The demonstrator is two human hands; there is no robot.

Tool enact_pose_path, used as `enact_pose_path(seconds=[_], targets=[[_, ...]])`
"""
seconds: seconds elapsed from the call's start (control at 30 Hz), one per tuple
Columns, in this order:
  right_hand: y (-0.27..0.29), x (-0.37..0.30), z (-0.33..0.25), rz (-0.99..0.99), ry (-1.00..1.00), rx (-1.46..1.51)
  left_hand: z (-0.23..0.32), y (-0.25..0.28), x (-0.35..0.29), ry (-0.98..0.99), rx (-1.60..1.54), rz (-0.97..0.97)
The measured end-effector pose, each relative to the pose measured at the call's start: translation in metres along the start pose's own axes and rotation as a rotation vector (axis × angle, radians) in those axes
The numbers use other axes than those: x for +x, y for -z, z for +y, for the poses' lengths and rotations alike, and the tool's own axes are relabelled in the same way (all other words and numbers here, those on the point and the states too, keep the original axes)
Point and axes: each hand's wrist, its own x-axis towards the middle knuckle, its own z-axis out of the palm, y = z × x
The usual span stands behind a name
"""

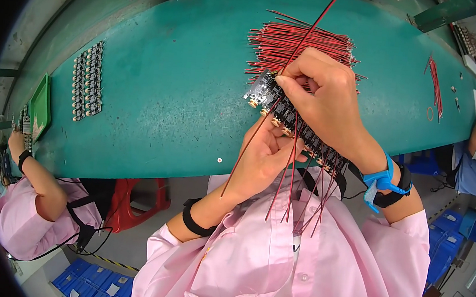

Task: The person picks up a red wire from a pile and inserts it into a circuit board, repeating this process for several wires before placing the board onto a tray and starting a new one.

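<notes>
My left hand (261,157) is closed on a long panel of small black circuit boards (261,89), holding it tilted over the table's near edge. Brass-coloured round parts line the panel's near side. Several red and black wires (291,182) hang from the boards toward my shirt. My right hand (332,94), with thumb and forefinger pinched, grips a thin red-and-black wire (318,21) at the panel's far left end. That wire rises up and to the right. My right fingers hide its lower tip, so I cannot tell whether it touches a board.
A pile of red wires (288,41) lies on the green table (169,84) beyond my hands. Two finished-looking board strips (89,80) and a green tray (40,108) are at left. A small wire bundle (435,90) lies at right. Co-workers sit on both sides.
</notes>
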Motion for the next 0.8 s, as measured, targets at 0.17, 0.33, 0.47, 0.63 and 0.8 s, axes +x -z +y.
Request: enact_pose_path(seconds=[0.17, 0.33, 0.47, 0.63, 0.8], targets=[[-0.001, -0.001, 0.002, 0.008, 0.124, -0.060, 0.000, 0.000, 0.001, 0.004, -0.020, -0.007], [0.002, -0.002, -0.005, -0.100, 0.218, -0.269, -0.002, 0.003, 0.001, -0.010, -0.028, 0.009], [0.004, 0.002, -0.011, -0.171, 0.250, -0.342, 0.005, 0.000, 0.002, 0.014, 0.019, 0.052], [0.012, 0.002, -0.008, -0.168, 0.140, -0.139, 0.008, 0.001, 0.001, 0.036, -0.070, 0.060], [0.045, 0.002, -0.007, -0.012, -0.062, 0.113, 0.027, 0.006, -0.002, -0.045, -0.077, 0.093]])
